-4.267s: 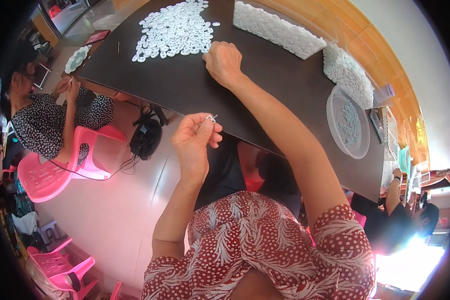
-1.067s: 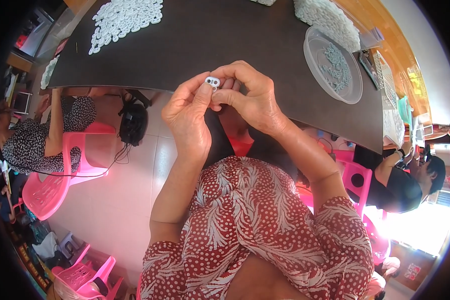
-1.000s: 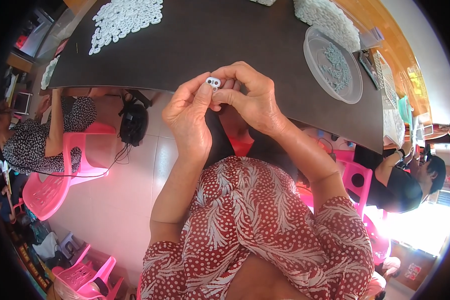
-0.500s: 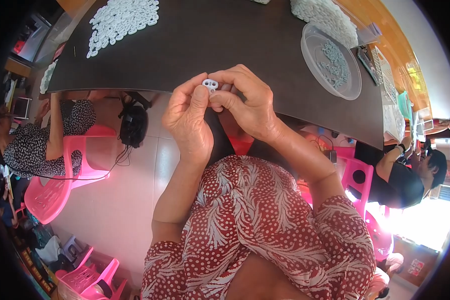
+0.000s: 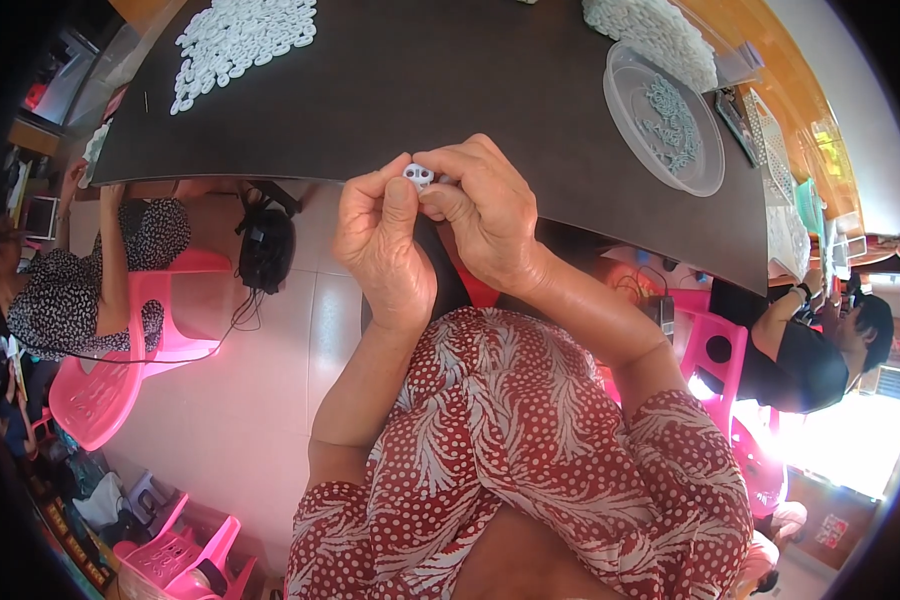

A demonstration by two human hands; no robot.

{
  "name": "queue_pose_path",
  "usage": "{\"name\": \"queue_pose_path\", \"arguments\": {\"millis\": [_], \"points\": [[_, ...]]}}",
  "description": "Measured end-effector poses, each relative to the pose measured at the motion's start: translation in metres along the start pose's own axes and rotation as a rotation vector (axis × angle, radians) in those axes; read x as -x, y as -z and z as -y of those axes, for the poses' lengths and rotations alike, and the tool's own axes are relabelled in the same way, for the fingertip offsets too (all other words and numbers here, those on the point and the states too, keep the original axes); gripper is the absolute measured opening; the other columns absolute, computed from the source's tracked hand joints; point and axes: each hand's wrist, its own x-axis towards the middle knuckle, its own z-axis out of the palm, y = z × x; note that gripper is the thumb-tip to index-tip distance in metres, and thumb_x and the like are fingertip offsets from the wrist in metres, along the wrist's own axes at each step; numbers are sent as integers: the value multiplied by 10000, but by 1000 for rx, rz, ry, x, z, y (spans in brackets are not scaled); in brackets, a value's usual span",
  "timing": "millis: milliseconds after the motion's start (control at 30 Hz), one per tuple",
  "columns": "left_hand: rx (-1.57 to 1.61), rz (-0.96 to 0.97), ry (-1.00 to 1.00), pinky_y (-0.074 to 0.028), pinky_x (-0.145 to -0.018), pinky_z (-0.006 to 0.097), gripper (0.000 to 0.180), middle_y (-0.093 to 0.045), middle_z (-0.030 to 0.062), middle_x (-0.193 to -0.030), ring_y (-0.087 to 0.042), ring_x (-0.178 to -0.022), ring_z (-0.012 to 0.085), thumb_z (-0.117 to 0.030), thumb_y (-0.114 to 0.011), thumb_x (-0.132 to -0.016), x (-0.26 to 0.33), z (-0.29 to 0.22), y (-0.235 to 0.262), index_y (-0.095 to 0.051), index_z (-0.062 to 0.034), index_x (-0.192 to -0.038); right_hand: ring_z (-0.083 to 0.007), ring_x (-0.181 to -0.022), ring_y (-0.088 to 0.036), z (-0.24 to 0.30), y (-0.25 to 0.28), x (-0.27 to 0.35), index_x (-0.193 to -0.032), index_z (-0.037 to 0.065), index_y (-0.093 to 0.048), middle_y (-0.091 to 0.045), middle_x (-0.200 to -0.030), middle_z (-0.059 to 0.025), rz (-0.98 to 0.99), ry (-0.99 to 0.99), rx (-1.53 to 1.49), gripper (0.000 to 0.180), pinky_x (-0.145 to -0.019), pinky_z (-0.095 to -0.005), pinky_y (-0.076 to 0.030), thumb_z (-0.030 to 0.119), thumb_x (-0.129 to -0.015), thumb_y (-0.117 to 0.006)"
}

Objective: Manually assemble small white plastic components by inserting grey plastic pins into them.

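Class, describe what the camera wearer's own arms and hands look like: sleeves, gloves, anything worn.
The left hand and right hand are ungloved, and no watch or bracelet shows at either wrist. The left sleeve and right sleeve are short, red, patterned with white dots and pale leaf-like sprays, leaving the forearms bare.

The place looks like an assembly workshop; the dark bench (image 5: 450, 85) carries many like white pieces (image 5: 248, 42) and a round tub (image 5: 708, 162) of small pale parts (image 5: 672, 125); pink plastic chairs (image 5: 92, 398) stand on tiled floor (image 5: 260, 425).
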Motion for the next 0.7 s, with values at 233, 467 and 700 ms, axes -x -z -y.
{"name": "queue_pose_path", "arguments": {"millis": [233, 467, 700], "points": [[21, -31, -6, -465, -751, 230, 177, -589, 55, -930, -550, -826, 91, -111, -572, -911, 2, -3, -1, -569, 30, -1017, -179, -675, -544, 0, -3, 3, -985, -34, -606, -625, -833, -103, -4, 13, -9, 241, -573, -266, -455, -35, -747, -647], [5, 3, -18, -477, -816, 273, 198, -583, 81, -993, -569, -911, 138, -101, -533, -928, 2, -16, -2, -560, 45, -1059, -210, -695, -550, 16, 1, -3, -948, -6, -607, -613, -811, -83, 7, -171, -122, 261, -603, -302, -457, -14, -698, -683], [-4, 2, -7, -475, -799, 260, 203, -582, 79, -981, -567, -888, 130, -103, -531, -929, 4, -18, -5, -562, 46, -1064, -221, -713, -550, 15, -3, -1, -917, 5, -602, -614, -807, -80, -25, -146, -82, 244, -609, -312, -458, -17, -690, -689]]}}
